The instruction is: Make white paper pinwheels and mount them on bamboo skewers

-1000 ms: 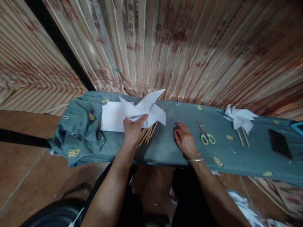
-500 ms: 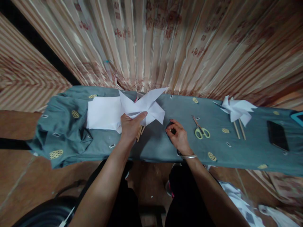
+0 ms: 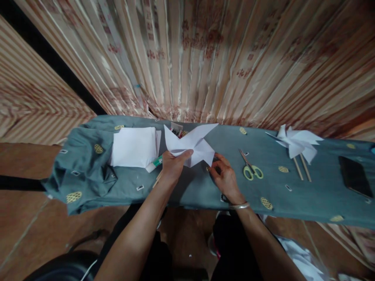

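Rightward goes the paper pinwheel [image 3: 191, 146], left hand [image 3: 172, 168] pinching its centre above the cloth-covered table [image 3: 307, 191] so the vanes stay folded; right hand [image 3: 224, 177] closes in, fingertips pinched on something tiny beside it.

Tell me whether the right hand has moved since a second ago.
Yes. The right hand has drawn left, away from the scissors, up to the paper pinwheel.

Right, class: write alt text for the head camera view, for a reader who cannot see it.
A person's left hand holds up a folded white paper pinwheel over a table draped in grey-green cloth, while the right hand pinches something small beside it. On the cloth lie a stack of white paper, yellow-handled scissors, finished pinwheels on sticks and a dark phone.
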Tool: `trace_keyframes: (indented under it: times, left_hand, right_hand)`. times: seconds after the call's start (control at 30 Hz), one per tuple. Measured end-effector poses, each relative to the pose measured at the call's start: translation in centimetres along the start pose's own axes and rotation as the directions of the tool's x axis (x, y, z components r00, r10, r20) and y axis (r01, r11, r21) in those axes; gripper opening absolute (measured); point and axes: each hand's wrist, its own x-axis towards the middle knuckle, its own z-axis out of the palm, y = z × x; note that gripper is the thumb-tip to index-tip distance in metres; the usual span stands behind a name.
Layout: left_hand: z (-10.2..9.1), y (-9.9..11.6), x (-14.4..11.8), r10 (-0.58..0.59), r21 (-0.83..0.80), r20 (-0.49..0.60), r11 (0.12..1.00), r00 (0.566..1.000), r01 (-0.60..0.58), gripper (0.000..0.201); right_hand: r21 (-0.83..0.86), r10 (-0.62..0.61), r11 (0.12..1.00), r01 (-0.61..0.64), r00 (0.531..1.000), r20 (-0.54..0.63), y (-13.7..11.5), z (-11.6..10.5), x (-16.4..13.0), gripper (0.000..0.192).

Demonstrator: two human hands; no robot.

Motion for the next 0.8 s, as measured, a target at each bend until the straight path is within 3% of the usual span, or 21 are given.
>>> trace_keyframes:
  times: [0.17,0.23,0.3,0.47,0.6,0.8]
  left_hand:
    - [0.3,-0.3,-0.5,-0.007,-0.031,0.028,0.999,1.0,0.007,0.025]
    - [0.4,-0.6,-0.9,-0.017,-0.004,0.055,1.0,0.998,0.018,0.025]
    - [0.5,-0.9,-1.4,-0.026,0.036,0.091,0.999,0.996,0.023,0.023]
    - [1.5,-1.2,-2.9,-0.04,0.03,0.208,0.999,0.977,0.035,0.02]
    - [2.3,-1.0,-3.7,-0.097,-0.01,0.245,0.995,0.965,0.103,0.022]
    - [2.4,-0.9,-3.9,-0.102,-0.014,0.277,0.994,0.955,0.111,0.022]
  right_hand:
    - [0.066,0.054,0.997,-0.045,0.988,-0.148,-1.2,-3.6,0.2,0.012]
    - [0.128,0.06,0.991,-0.033,0.976,-0.212,-2.9,-5.4,-0.2,0.012]
    - [0.172,0.019,0.985,0.014,0.982,-0.189,-5.1,-6.5,-1.0,0.01]
    - [0.04,-0.134,0.989,0.139,0.985,-0.107,-9.0,-6.2,-2.5,0.008]
    - [-0.051,-0.184,0.983,0.179,0.978,-0.103,-9.0,-5.7,-2.4,0.01]
    - [-0.069,-0.184,0.982,0.178,0.978,-0.098,-8.8,-6.1,-2.2,0.011]
